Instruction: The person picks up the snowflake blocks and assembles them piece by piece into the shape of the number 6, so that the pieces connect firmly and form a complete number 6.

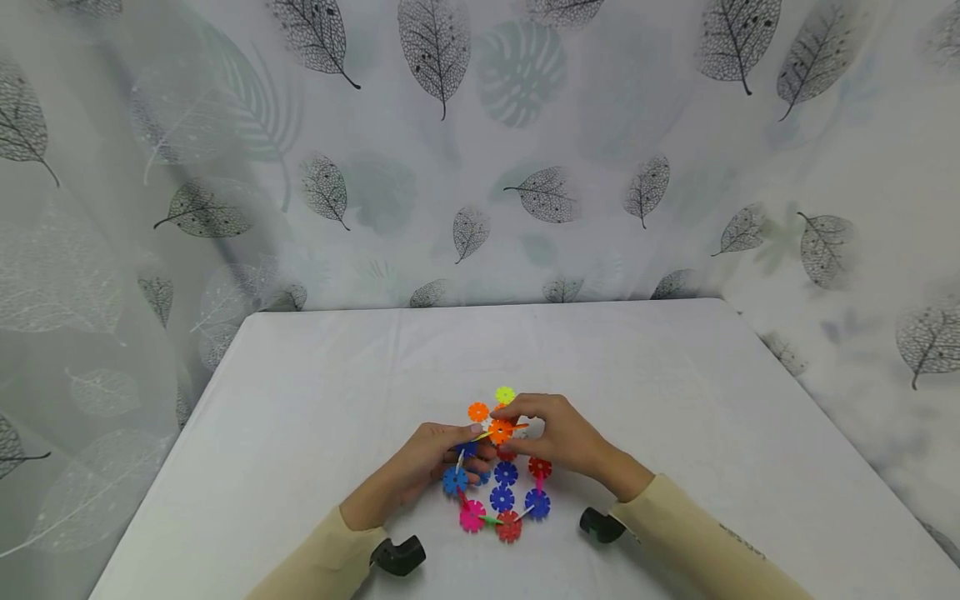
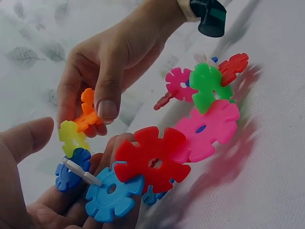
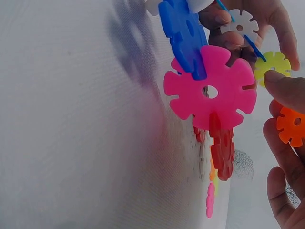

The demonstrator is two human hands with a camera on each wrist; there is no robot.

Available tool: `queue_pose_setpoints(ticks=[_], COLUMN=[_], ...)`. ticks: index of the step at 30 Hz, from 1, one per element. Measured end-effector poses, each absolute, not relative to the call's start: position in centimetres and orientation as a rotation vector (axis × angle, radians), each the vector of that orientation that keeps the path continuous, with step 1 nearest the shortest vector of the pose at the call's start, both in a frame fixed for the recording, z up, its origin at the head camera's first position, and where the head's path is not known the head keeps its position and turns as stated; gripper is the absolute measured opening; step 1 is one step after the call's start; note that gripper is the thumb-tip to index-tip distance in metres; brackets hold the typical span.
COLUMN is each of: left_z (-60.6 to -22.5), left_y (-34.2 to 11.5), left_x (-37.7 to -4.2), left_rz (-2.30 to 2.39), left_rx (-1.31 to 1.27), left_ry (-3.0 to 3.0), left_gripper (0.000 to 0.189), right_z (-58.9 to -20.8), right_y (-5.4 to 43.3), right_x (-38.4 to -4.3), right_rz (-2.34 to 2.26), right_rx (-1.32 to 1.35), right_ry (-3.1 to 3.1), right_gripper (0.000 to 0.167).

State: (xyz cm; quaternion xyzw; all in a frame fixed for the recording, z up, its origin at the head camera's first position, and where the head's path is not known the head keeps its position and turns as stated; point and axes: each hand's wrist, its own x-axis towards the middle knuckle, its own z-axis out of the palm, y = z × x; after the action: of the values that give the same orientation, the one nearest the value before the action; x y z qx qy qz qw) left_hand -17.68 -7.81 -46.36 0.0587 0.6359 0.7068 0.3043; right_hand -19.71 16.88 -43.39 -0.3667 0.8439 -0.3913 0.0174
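Note:
A ring of linked, notched plastic snowflake discs in mixed colours spans both hands, its pink disc (image 1: 472,516) and red disc (image 1: 508,526) on the near side. My left hand (image 1: 420,462) lies palm up at the ring's left side. Its fingers curl under the dark blue disc (image 2: 71,171) and light blue disc (image 2: 114,194), with the thumb raised near the yellow disc (image 2: 73,137). From the right, my right hand (image 1: 566,437) pinches an orange disc (image 1: 500,431) between thumb and fingers. That orange disc meets the yellow one. Fingers partly hide the ring's far side.
Loose discs lie on the white table (image 1: 337,367): a yellow disc (image 1: 505,395) and an orange disc (image 1: 478,412) beyond the hands, and a blue disc (image 1: 502,499) inside the ring. A leaf-patterned curtain (image 1: 480,150) hangs behind the table.

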Motion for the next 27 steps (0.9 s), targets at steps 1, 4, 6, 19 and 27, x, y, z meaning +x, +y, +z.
queue_pose_setpoints(ticks=[1, 4, 6, 19, 27], left_z=[-46.38, -46.49, -46.56, -46.57, -46.41], left_y=[-7.81, -7.77, -7.74, -7.81, -8.0], left_x=[-17.68, -17.69, -17.68, -17.63, -17.62], left_rz=[1.871, 1.871, 1.872, 1.885, 1.923], left_rx=[0.154, 0.157, 0.16, 0.167, 0.197], left_ry=[1.687, 1.685, 1.685, 1.68, 1.655], left_gripper=[0.05, 0.048, 0.047, 0.05, 0.054], right_z=[-43.39, -43.43, -43.47, -43.49, -43.41], right_y=[16.87, 16.85, 16.84, 16.78, 16.73], right_x=[-19.7, -19.7, -19.7, -19.68, -19.59], right_rz=[-1.216, -1.218, -1.223, -1.215, -1.219], right_rx=[-1.139, -1.142, -1.149, -1.147, -1.136], right_ry=[2.623, 2.625, 2.621, 2.634, 2.636], right_gripper=[0.04, 0.04, 0.039, 0.039, 0.04])
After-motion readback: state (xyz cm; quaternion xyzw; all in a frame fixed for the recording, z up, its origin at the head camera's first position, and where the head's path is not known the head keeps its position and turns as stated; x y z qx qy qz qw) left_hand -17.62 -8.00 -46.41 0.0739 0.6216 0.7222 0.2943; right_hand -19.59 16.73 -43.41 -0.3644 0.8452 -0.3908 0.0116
